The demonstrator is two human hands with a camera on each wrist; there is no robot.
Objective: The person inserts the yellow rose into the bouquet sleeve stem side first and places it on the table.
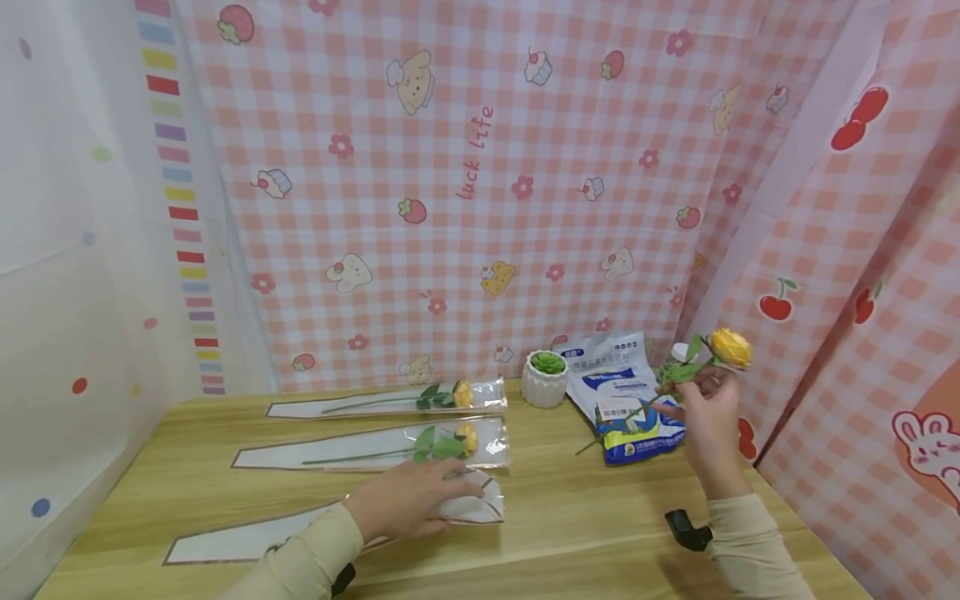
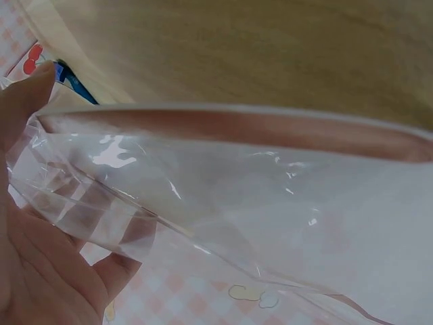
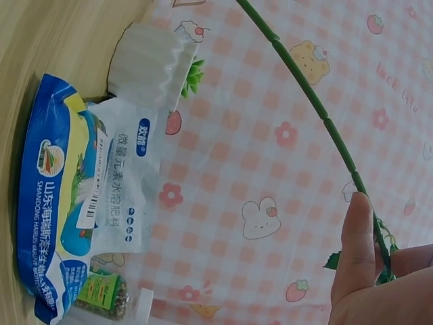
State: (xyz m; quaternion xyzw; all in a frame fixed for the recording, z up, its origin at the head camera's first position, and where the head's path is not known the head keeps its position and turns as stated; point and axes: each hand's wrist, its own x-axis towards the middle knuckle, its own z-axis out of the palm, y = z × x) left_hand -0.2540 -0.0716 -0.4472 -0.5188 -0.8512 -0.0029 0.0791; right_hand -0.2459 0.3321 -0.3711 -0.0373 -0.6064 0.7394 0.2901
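Observation:
My right hand point(image 1: 711, 412) pinches the green stem of a yellow artificial rose point(image 1: 731, 347) just below its bloom, raised at the right of the table. The stem point(image 3: 304, 84) slants down and left in the head view, its lower end in front of the bags. My left hand point(image 1: 412, 500) grips the wide end of a flower sleeve point(image 1: 247, 533) with a white back and clear front. In the left wrist view thumb and fingers lie either side of the crinkled film, and the sleeve's clear front point(image 2: 169, 169) bulges away from its brown-edged back.
Two sleeves, a far one point(image 1: 390, 403) and a nearer one point(image 1: 277, 456), lie behind my left hand, each with a yellow rose inside. A white ribbed pot point(image 1: 544, 388) with a green succulent stands beside blue-and-white bags point(image 1: 645, 450). A white-capped jar point(image 3: 105, 296) stands by them.

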